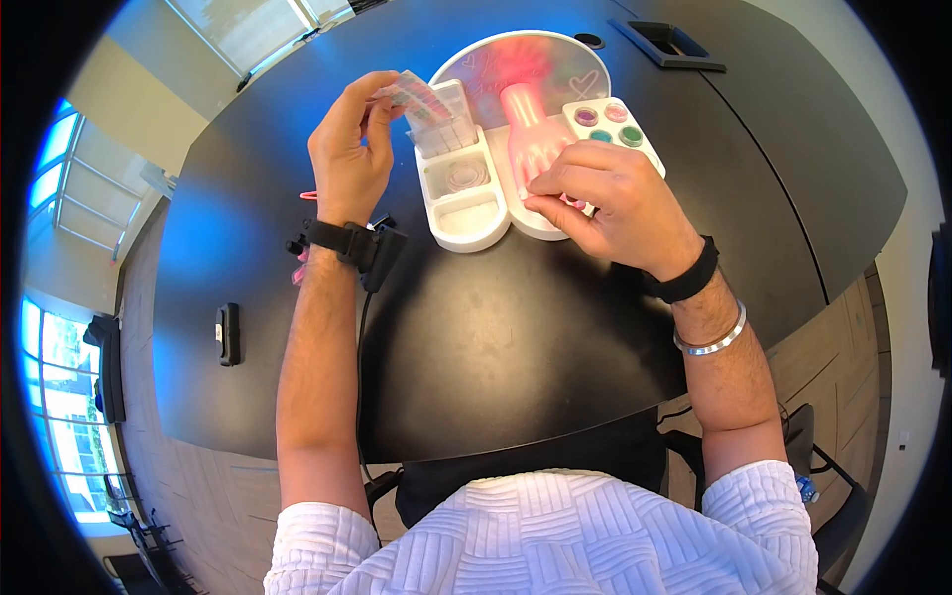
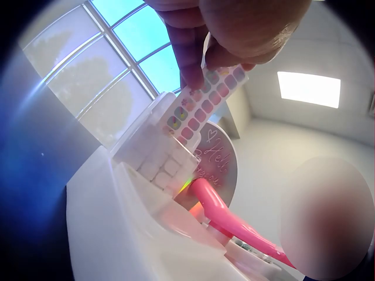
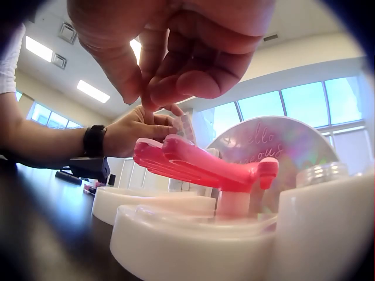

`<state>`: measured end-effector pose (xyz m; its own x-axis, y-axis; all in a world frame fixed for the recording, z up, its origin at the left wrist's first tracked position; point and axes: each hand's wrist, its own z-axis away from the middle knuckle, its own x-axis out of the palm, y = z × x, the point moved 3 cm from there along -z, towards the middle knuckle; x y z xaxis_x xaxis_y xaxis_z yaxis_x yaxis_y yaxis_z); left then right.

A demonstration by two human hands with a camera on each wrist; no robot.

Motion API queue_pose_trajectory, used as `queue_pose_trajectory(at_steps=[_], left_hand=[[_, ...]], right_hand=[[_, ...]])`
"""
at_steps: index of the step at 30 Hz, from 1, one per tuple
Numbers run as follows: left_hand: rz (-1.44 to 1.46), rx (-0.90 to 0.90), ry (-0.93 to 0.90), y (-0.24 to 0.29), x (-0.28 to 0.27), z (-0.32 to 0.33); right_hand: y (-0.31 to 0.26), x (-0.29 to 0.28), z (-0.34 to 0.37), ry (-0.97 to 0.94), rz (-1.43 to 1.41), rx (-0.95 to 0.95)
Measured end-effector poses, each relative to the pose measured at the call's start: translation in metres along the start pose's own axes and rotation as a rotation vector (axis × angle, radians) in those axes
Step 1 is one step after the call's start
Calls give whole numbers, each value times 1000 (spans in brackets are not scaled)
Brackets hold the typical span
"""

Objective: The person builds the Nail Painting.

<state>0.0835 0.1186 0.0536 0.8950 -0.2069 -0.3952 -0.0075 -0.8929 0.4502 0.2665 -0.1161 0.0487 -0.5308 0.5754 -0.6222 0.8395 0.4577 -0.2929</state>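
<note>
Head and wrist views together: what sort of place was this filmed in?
Probably an office or meeting room, though nothing confirms it: there's a large dark table, wide windows and a flat ceiling light.

You've got room over the table (image 1: 516,367) between your forearms (image 1: 322,387), right up to the tray's (image 1: 466,241) front rim. Ahead, the pink hand (image 1: 524,114) juts toward you beneath your right hand (image 1: 615,198); the round board (image 1: 570,74) walls off the back, pots (image 1: 632,136) crowd the right. Leftward, your left hand's (image 1: 352,144) sheet (image 1: 415,94) and the clear box (image 1: 456,124) block you.
</note>
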Motion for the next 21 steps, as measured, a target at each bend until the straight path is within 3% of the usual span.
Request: queue_pose_trajectory(at_steps=[13,17,21], left_hand=[[-337,-19,-182,8,1,6],[-342,-48,-138,18,-23,-8],[-392,-219,-133,0,-62,-15]], right_hand=[[-2,0,-2,-14,16,6],[1,-1,-1,-3,22,8],[1,-3,-1,7,17,3]])
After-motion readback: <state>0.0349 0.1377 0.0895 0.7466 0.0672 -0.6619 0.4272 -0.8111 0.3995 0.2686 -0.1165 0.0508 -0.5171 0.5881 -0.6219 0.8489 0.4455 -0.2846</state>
